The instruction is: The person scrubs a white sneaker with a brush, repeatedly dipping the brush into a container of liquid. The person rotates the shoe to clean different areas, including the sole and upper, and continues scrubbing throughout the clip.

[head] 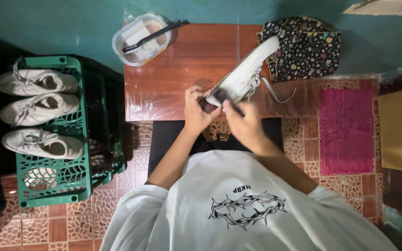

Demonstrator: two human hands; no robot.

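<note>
The white sneaker (246, 72) lies tilted across the near right part of the wooden table (173, 74), toe pointing away toward a dark floral cloth (305, 46) and heel end toward the person. Both hands are at the heel. The left hand (196, 109) is closed on the heel from the left, fingers curled over the dark patch there; the right hand (243, 123) is pinched together against the same end from the right, though whether it grips the shoe itself or some small item against it cannot be told. Judged from its build, the shoe should be light, with a soft, yielding upper and a stiffer rubber sole; the firm places to take hold are the sole edge and the heel counter, while the upper would collapse under pressure. A loose lace (278, 93) trails off the right side onto the table and could snag or drag. The shoe appears off-white, low-cut, with a pale sole showing along its length and a dark area at the heel. At the far left corner of the table stands a clear plastic container (138, 39) with a dark-handled brush (152, 35) laid across it. On the floor to the left, a green plastic crate (54, 181) carries three more white sneakers (40, 111). A pink mat (347, 130) lies on the tiled floor to the right.
</note>
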